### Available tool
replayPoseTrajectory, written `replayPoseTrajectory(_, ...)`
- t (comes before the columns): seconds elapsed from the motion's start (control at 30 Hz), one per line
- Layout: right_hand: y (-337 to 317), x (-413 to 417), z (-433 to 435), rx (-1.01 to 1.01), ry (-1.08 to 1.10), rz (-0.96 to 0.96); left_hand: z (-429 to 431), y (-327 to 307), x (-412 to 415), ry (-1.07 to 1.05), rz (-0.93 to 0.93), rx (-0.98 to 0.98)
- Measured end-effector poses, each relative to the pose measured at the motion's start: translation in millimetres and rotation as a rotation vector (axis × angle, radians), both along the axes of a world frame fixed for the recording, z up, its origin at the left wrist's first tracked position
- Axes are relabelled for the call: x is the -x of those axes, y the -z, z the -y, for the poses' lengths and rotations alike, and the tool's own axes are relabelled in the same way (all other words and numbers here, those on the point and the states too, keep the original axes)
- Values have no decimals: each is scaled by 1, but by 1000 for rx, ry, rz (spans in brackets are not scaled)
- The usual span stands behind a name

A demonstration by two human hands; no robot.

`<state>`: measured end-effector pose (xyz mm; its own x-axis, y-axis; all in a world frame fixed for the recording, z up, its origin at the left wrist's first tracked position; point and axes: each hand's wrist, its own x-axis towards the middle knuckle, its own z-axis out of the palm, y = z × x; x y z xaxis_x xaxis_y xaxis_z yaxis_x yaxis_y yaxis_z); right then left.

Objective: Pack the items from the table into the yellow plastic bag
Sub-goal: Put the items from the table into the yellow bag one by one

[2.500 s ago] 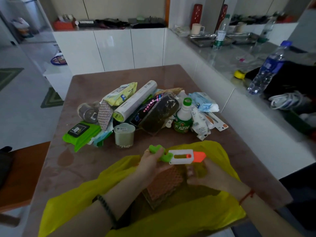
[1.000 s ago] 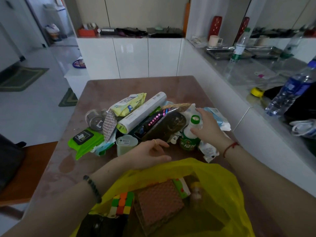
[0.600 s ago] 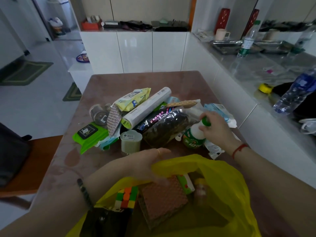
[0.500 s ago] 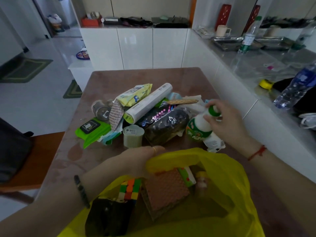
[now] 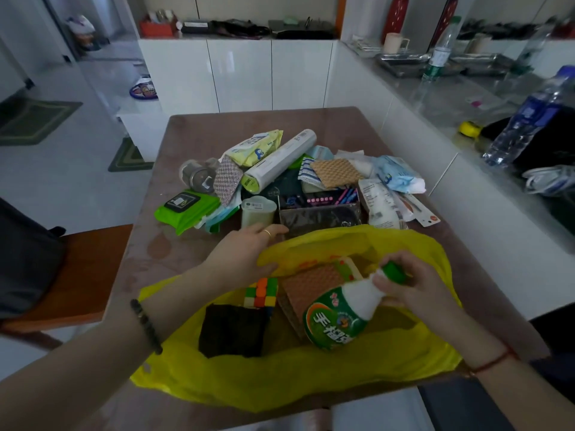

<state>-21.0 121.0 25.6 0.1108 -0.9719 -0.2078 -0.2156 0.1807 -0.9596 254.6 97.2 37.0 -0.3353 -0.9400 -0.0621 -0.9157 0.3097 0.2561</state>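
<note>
The yellow plastic bag [image 5: 311, 377] lies open at the table's near edge. My right hand [image 5: 410, 284] grips the green cap of a white bottle with a green label [image 5: 339, 312], tilted inside the bag's mouth. My left hand [image 5: 245, 256] holds the bag's far-left rim open. Inside the bag lie a colourful puzzle cube [image 5: 261, 292], a brown waffle-textured pad [image 5: 311, 287] and a black square item [image 5: 233, 329]. Beyond the bag a pile remains: a green wipes pack [image 5: 186, 206], a white roll [image 5: 280, 160], a dark packet [image 5: 320, 213], a pale cup [image 5: 258, 209].
The brown table [image 5: 217, 129] stands against a white counter on the right that carries water bottles [image 5: 529, 116]. A wooden chair [image 5: 84, 272] with a dark bag sits at the left. White cabinets stand behind the table.
My right hand picked the green-labelled bottle off the pile and carried it back into the bag's mouth. My left hand took hold of the bag's rim. The dark packet in the pile shifted.
</note>
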Motion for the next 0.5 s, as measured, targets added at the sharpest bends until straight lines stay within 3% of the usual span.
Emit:
replayPoseTrajectory(0.13, 32, 10, -4, -228, 150, 83, -10, 9, -5, -40, 159, 41)
replayPoseTrajectory(0.3, 62, 14, -2, -363, 292, 83, -4, 16, -17, -149, 25, -41)
replayPoseTrajectory(0.37, 65, 10, 3, -302, 269, -77, -3, 15, -18, -156, -17, -55)
replayPoseTrajectory(0.5, 70, 16, 7, -85, -21, -629, 2, 13, -18, -139, -51, -63)
